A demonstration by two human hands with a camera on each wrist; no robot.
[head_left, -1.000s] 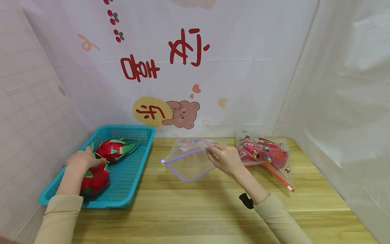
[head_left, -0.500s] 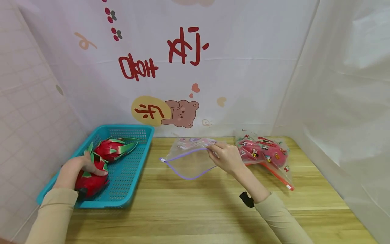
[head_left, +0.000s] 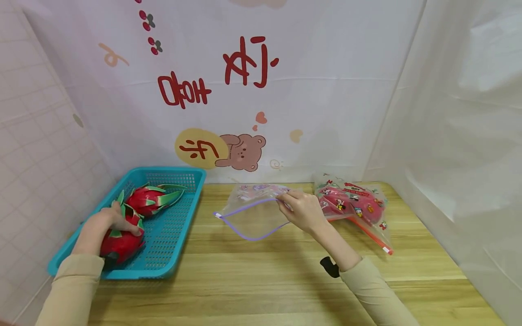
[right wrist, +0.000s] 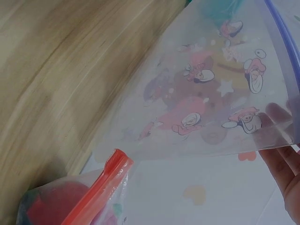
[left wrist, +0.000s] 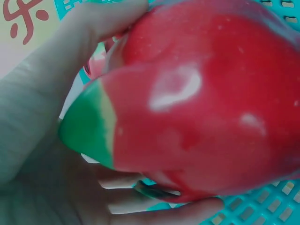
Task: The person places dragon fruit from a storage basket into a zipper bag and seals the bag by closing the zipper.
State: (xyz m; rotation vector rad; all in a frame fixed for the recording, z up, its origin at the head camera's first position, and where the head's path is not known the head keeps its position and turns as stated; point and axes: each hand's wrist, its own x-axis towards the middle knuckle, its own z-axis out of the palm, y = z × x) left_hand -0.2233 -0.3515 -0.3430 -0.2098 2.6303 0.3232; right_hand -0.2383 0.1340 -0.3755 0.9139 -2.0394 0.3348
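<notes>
In the blue basket [head_left: 163,267], my left hand [head_left: 102,226] grips the nearer red dragon fruit [head_left: 124,246]. The left wrist view shows the thumb along one side of this glossy, green-tipped fruit [left wrist: 211,108] and fingers curled under the other. A second dragon fruit [head_left: 144,199] lies just behind it. With my right hand [head_left: 302,210] I pinch the upper edge of a clear zip bag [head_left: 261,219], whose purple-rimmed mouth gapes toward me. Small cartoon prints cover the bag [right wrist: 201,89] in the right wrist view. A white slider [head_left: 218,215] sits at its left corner.
Right of the bag, two clear printed bags [head_left: 359,203] with red zips hold pinkish-red things and partly overlap. A wooden table [head_left: 253,280] carries everything. Behind stands a white backdrop [head_left: 326,113] with a bear print, and similar sheets hang at both sides.
My left hand has come down and closed round the nearer dragon fruit, which has shifted slightly left and toward me. The right hand still holds the bag's edge in nearly the same place.
</notes>
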